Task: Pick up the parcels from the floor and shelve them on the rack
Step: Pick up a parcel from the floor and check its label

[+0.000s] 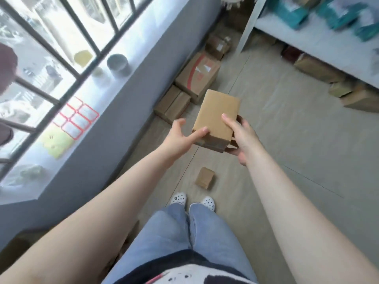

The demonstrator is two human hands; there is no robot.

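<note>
A plain brown cardboard parcel (217, 115) is held up in front of me, above the floor. My right hand (240, 138) grips its right side, thumb on top and fingers underneath. My left hand (182, 136) touches the parcel's near left corner with its thumb, the other fingers spread apart. A small brown parcel (205, 178) lies on the floor just ahead of my feet. The white rack (320, 44) stands at the upper right, with teal bags (340, 15) on its shelf.
Several cardboard boxes (196, 78) line the grey wall under the window sill at the left. More brown parcels (320, 68) sit beneath the rack. Cups and a red-edged organiser (79, 117) rest on the sill. Bare floor lies between wall and rack.
</note>
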